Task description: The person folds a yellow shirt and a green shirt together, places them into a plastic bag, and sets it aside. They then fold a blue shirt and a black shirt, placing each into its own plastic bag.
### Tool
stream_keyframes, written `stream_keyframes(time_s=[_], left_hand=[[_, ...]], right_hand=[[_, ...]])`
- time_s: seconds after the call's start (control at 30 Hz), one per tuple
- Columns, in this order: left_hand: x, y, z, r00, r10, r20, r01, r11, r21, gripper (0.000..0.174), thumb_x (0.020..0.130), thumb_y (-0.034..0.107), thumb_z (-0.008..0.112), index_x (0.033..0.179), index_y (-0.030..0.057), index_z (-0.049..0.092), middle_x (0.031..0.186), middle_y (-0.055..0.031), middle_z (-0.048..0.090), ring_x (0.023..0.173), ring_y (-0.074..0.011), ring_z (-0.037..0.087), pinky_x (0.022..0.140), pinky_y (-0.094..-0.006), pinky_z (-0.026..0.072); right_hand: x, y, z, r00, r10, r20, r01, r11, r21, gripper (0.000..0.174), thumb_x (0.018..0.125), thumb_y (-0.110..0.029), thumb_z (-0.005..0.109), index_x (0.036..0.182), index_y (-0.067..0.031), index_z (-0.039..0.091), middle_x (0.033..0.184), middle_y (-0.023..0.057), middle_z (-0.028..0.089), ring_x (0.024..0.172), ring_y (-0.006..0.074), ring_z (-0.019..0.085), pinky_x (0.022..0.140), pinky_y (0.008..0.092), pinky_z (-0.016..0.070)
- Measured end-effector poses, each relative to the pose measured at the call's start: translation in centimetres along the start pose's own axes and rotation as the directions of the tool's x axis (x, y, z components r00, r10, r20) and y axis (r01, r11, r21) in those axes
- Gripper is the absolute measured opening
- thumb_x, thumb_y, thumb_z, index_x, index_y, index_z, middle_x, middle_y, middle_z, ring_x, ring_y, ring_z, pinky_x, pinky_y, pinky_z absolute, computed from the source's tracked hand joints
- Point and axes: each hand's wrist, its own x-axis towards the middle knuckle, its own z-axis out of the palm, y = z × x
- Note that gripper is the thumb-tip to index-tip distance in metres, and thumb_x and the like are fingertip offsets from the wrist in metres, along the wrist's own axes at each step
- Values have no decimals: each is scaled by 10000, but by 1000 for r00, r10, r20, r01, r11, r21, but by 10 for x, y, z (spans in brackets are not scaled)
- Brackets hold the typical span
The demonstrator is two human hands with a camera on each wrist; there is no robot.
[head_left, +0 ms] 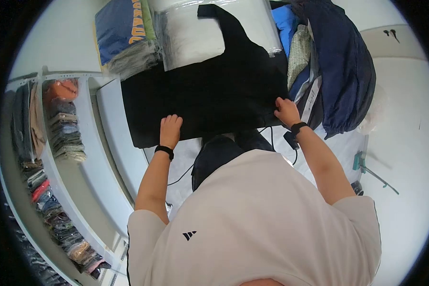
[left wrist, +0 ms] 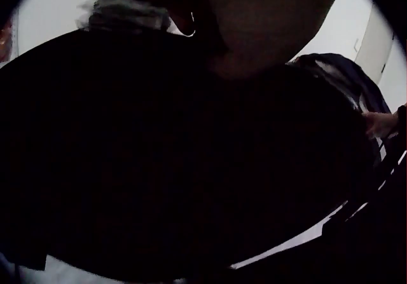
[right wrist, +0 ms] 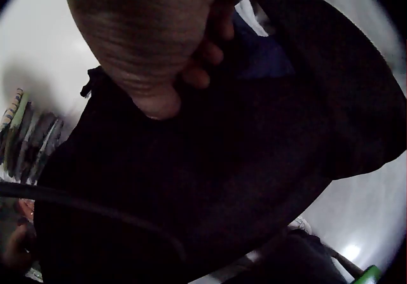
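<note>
A black garment (head_left: 200, 93) is spread wide in front of me, a curved strap-like piece reaching up from its far side. Near its lower left part, my left hand (head_left: 170, 129) grips the cloth. At the lower right edge my right hand (head_left: 288, 113) pinches it, with thumb and curled fingers (right wrist: 196, 75) showing in the right wrist view. Dark cloth (left wrist: 172, 163) fills most of the left wrist view below the left hand (left wrist: 267, 23). Both wrists wear black bands.
Clear plastic packaging (head_left: 190, 40) lies beyond the garment, beside a packed blue item (head_left: 117, 28) with yellow lettering. Dark clothes (head_left: 343, 71) are heaped at the right. White shelves (head_left: 100, 162) with folded, bagged clothes (head_left: 66, 128) stand on the left. Cables (head_left: 181, 176) run below.
</note>
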Motion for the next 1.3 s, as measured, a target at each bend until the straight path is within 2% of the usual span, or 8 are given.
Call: stream_keyframes(time_s=[0.2,0.5,0.57,0.73,0.83,1.03,1.13,1.3], left_hand=[[6,-11,-33,985,-14,-175,7,999,-41,132,697,38,546,808,103,516,825,-69,497,830,-255,494,750,-371,386],[-10,12,-32,994,-108,-16,104,980,-168,184,675,29,551,849,89,543,856,-80,507,866,-275,498,754,-397,385],[-2,24,-42,983,-154,101,174,953,-249,275,699,57,556,972,85,567,1034,-104,538,1005,-289,495,855,-414,381],[8,43,-10,993,76,95,-61,987,-149,544,810,210,579,1326,160,413,1449,-118,274,1331,-291,261,1071,-457,218],[-3,24,16,960,-75,271,83,996,-18,590,853,396,539,1389,268,332,1499,-108,140,1377,-288,145,1071,-524,161],[13,12,-17,923,3,384,111,955,-274,529,852,340,558,1340,196,415,1474,-139,206,1357,-314,199,1076,-484,202],[31,-20,-34,965,-59,255,206,774,-598,418,840,253,578,1228,108,519,1382,-160,378,1287,-322,340,1051,-421,286],[85,-62,-41,978,-195,80,209,861,-464,385,825,116,564,1198,42,512,1222,-157,527,1178,-313,458,996,-395,367]], right_hand=[[0,-4,0,999,-39,-1,39,997,-64,225,678,-130,666,834,-71,515,747,130,579,785,334,566,694,449,447],[-2,-39,-42,995,-5,98,17,993,-116,315,674,-116,648,963,-57,536,858,136,605,874,333,570,755,435,456],[3,-64,-52,959,-277,-57,270,957,-109,420,679,-86,617,1088,-53,526,1013,141,593,992,317,549,841,414,440],[23,-93,-22,671,-720,178,741,646,-183,588,793,-84,549,1335,-258,404,1439,101,293,1324,255,297,1060,447,272],[30,-63,13,814,-534,229,568,813,-123,599,825,-111,550,1354,-322,363,1466,96,235,1347,262,247,1075,478,239],[40,-69,-4,789,-496,362,540,841,-25,556,835,-138,567,1342,-289,395,1432,126,304,1326,279,290,1057,471,277],[63,-70,-45,772,-572,277,474,809,348,468,821,-119,582,1275,-192,492,1325,152,446,1240,301,410,1026,410,339],[149,-63,-101,959,-281,20,251,885,392,353,800,-164,590,1127,-31,578,1087,167,609,1030,318,570,905,358,443]])
